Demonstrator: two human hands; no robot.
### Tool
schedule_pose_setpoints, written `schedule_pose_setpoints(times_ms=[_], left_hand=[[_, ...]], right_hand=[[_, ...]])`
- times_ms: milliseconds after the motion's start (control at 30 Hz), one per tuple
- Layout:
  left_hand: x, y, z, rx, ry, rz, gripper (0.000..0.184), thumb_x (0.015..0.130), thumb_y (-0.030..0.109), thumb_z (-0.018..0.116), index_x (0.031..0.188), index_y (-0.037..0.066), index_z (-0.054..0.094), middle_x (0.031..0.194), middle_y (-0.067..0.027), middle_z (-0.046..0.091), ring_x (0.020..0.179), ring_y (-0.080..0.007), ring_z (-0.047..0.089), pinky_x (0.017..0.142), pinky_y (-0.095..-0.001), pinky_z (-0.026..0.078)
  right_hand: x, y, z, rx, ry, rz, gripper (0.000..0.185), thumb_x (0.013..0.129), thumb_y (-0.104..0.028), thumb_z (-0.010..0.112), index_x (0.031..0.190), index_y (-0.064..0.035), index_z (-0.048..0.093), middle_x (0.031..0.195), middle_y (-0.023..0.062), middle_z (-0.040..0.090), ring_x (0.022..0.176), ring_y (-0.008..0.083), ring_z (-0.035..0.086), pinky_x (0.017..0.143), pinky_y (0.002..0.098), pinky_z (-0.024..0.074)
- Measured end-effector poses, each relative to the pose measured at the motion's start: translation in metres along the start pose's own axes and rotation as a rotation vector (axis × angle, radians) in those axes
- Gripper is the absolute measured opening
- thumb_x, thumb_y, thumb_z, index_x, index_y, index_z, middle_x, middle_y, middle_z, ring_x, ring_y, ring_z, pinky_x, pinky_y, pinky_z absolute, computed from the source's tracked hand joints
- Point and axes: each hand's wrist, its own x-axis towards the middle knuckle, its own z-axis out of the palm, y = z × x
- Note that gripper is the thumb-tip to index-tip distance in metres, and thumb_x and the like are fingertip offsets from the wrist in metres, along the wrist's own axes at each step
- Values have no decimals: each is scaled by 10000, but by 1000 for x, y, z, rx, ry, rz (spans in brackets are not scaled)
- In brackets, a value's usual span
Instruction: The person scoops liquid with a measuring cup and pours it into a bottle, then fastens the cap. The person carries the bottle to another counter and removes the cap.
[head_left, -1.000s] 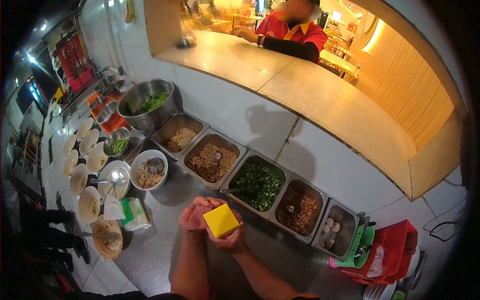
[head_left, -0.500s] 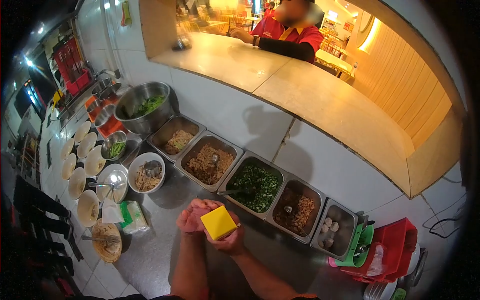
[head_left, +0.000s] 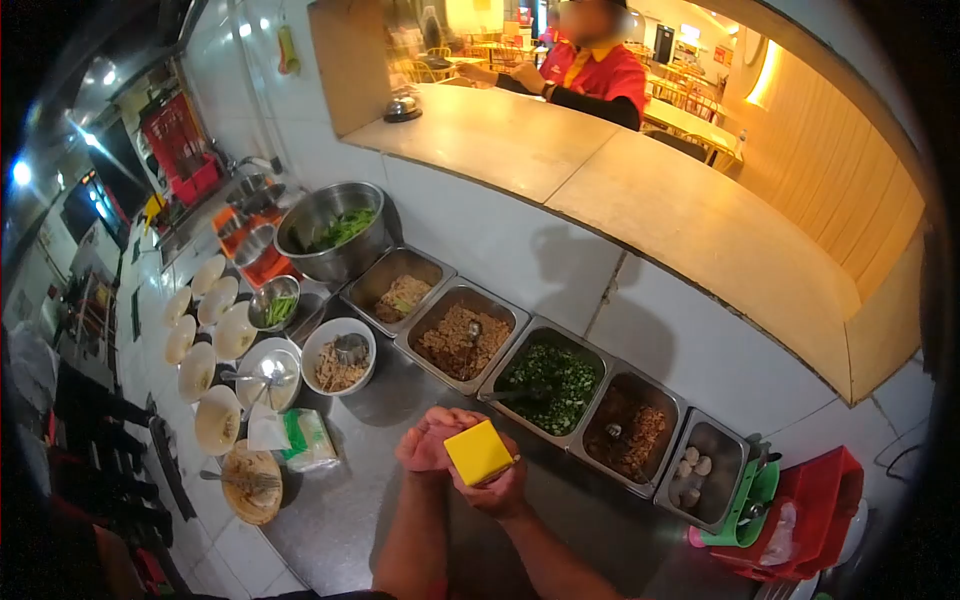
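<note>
Watching from the remote seat, I count one yellow square block (head_left: 479, 454), held up over the near middle of the steel worktop (head_left: 335, 520). My right hand (head_left: 505, 491) has it, fingers bent round its right and near edges. My left hand (head_left: 424, 441) sits just beside its left edge, palm partly showing, fingers half curled; I cannot tell whether they touch the block.

Beyond the hands, five metal pans (head_left: 518, 427) stand in one row, running from far left to near right: one of pale food, one of brown mince, one of chopped greens (head_left: 566, 375), one of darker brown mince, and one with at least four pale balls (head_left: 690, 497).

Left of the hands I have one packet (head_left: 317, 440), white and green, and one white bowl (head_left: 369, 366) of shredded food. Farther left come seven pale bowls (head_left: 213, 420), one wider bowl with utensils (head_left: 285, 357) and one tan bowl (head_left: 240, 506) with a fork. Two metal bowls hold greens, one large (head_left: 332, 262), one small (head_left: 258, 310).

At right sit one green basket (head_left: 762, 487) and one red bin (head_left: 822, 500). Past the ledge (head_left: 680, 235) I see one person (head_left: 612, 82) in red.
</note>
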Motion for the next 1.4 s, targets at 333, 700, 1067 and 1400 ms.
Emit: schedule_pose_setpoints(times_ms=[333,700,1067,1400], left_hand=[[4,-2,4,16,4,-39,539,967,503,462,1243,51,557,1266,-194,575,1260,-395,452,1070,-521,335],[1,-2,2,27,-30,-17,537,974,501,441,1248,55,557,1271,-206,574,1261,-397,454,1080,-519,323],[1,2,3,-6,-30,-101,572,961,513,475,1294,49,496,1352,-329,475,1306,-461,429,1044,-543,406],[-1,2,9,1,-26,-141,641,927,508,550,1355,38,464,1404,-327,417,1285,-427,470,1030,-498,439]], right_hand=[[-7,8,-6,6,-13,11,638,720,27,742,1292,7,461,1381,175,521,1342,284,450,1128,416,323],[-11,8,-6,-4,-7,-5,710,708,20,741,1343,15,423,1390,192,499,1320,281,464,1117,415,335],[-17,24,-12,31,-2,29,775,708,-81,845,1347,16,417,1348,159,539,1248,255,535,1066,394,405],[-14,9,-12,267,-48,109,729,710,-74,824,1335,-19,451,1374,127,508,1270,210,496,1088,367,372]])
